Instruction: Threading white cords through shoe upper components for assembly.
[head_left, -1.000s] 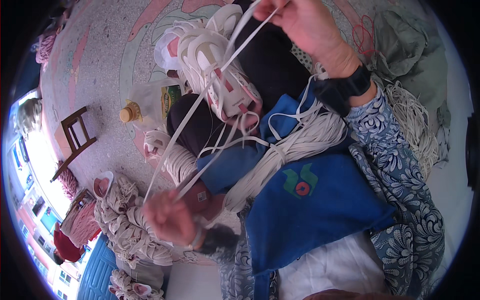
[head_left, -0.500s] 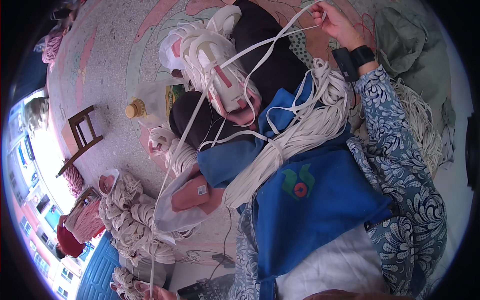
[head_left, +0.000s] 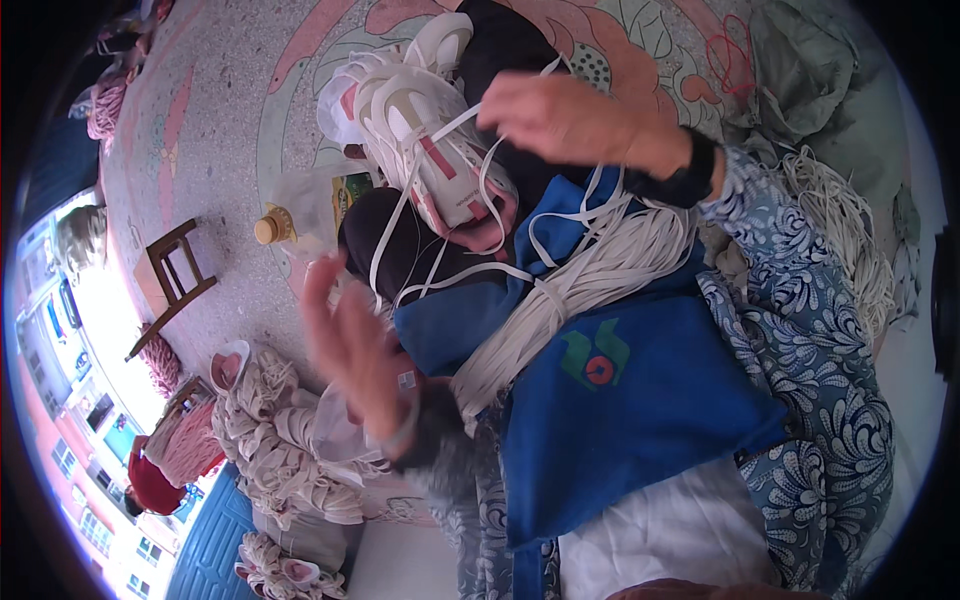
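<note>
A white and pink sneaker upper [head_left: 455, 180] lies over my dark-clad legs, with loose white laces running from it. My right hand [head_left: 560, 120], slightly blurred, is closed by the upper's lacing, a white shoelace [head_left: 460, 122] running into its fingers. To the left, my left hand [head_left: 350, 345] is raised, smeared by motion, its fingers stretched out and apart; no lace shows in it. A thick bundle of white laces [head_left: 590, 280] lies across my lap on the blue apron [head_left: 640, 400]. More uppers [head_left: 400, 75] are stacked beyond the one being laced.
At the left stand strings of bundled uppers [head_left: 265, 420] and a small wooden stool [head_left: 180, 275]. A clear bottle with a yellow cap [head_left: 270, 228] is by my knee. More laces [head_left: 840, 240] and grey-green cloth [head_left: 800, 80] lie at the right.
My right hand has come down and inward from the far right toward the upper. My left hand has risen from the lower left edge, and the long lace stretched toward it has slackened.
</note>
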